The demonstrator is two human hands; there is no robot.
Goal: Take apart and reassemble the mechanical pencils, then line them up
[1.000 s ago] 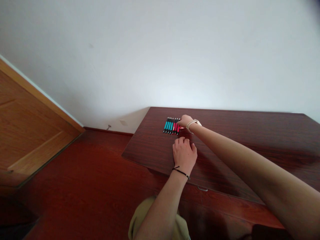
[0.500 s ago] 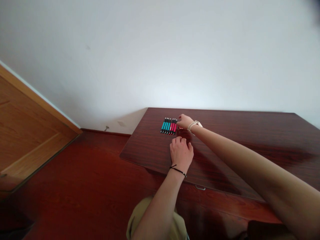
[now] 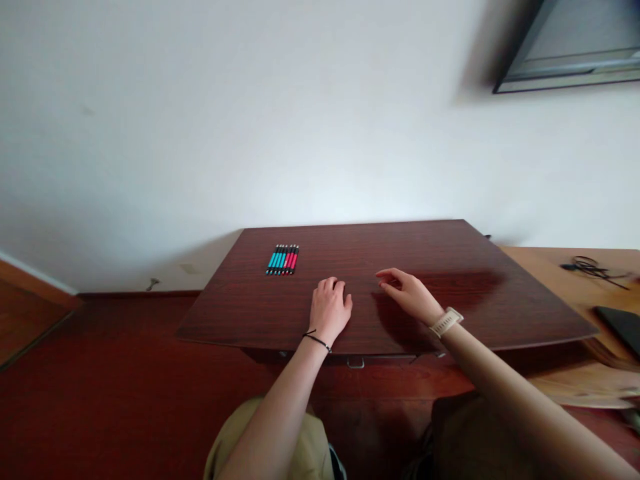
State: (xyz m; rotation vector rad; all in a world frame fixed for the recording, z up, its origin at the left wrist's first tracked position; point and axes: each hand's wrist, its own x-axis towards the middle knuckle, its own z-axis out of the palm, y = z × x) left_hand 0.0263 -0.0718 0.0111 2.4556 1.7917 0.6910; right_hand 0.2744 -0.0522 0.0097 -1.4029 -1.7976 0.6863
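Several pens (image 3: 283, 260) lie side by side in a neat row on the dark wooden table (image 3: 400, 240), blue ones on the left and red ones on the right. To the right of the row and nearer the front edge, my left hand (image 3: 330, 308) rests palm down on the tabletop, fingers loosely bent and holding nothing. My right hand (image 3: 407, 290) hovers over the middle of the table, away from the pens. Its thumb and fingers are apart with nothing between them.
A lighter wooden desk (image 3: 530, 263) adjoins on the right, with a black cable (image 3: 590, 268) and a dark flat object (image 3: 620, 327) on it. A screen (image 3: 575, 47) hangs on the wall, upper right. A drawer handle (image 3: 356, 364) shows below the table's front edge.
My right hand has moved away from the pens, to the right and toward me. The view has turned right, bringing in the screen and second desk. The pens keep their row.
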